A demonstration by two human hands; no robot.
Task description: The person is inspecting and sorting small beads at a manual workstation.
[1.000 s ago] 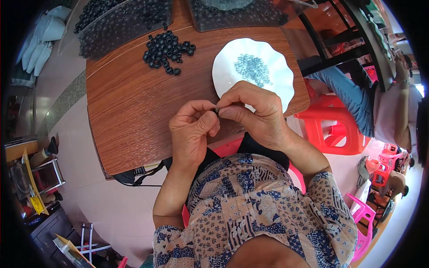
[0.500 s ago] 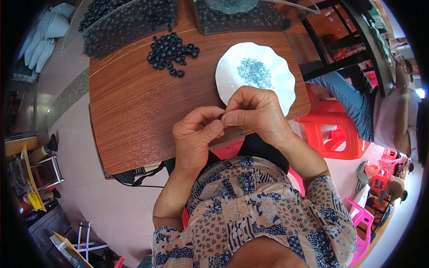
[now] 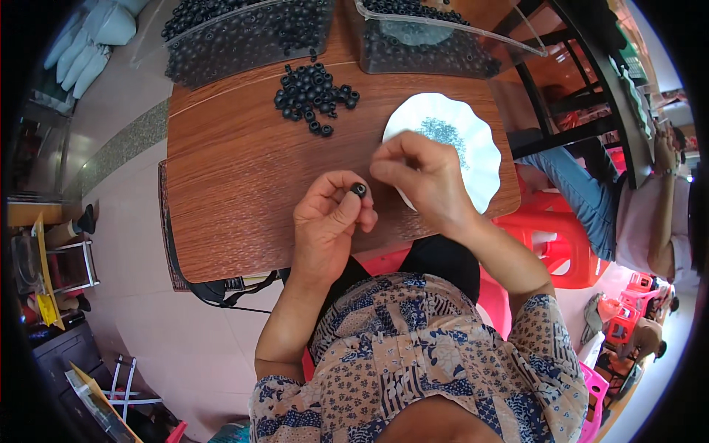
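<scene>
Between the thumb and fingertips of my left hand (image 3: 325, 221) is a small round black bead-like piece (image 3: 358, 190), its hole facing up. My right hand (image 3: 436, 181) is just to the right, apart from it, over the near left edge of a white scalloped plate (image 3: 487, 164). Its thumb and fingers are pinched together; whatever they hold is hidden. Tiny grey bits (image 3: 442, 131) lie in the middle of the plate, partly covered by my right hand. A loose pile of similar black pieces (image 3: 314, 92) sits on the brown wooden table (image 3: 244, 184), farther off and left of the plate.
Two clear plastic bins, one at far left (image 3: 247, 48) and one at far right (image 3: 436, 55), hold many more black pieces. A red stool (image 3: 565, 255) stands right of the table, near a seated person in jeans (image 3: 572, 192). White sacks (image 3: 111, 33) lie at the far left.
My hands have come apart: the right moved away from the black piece, which stays in my left fingers with its hole now showing. The whole view has shifted slightly.
</scene>
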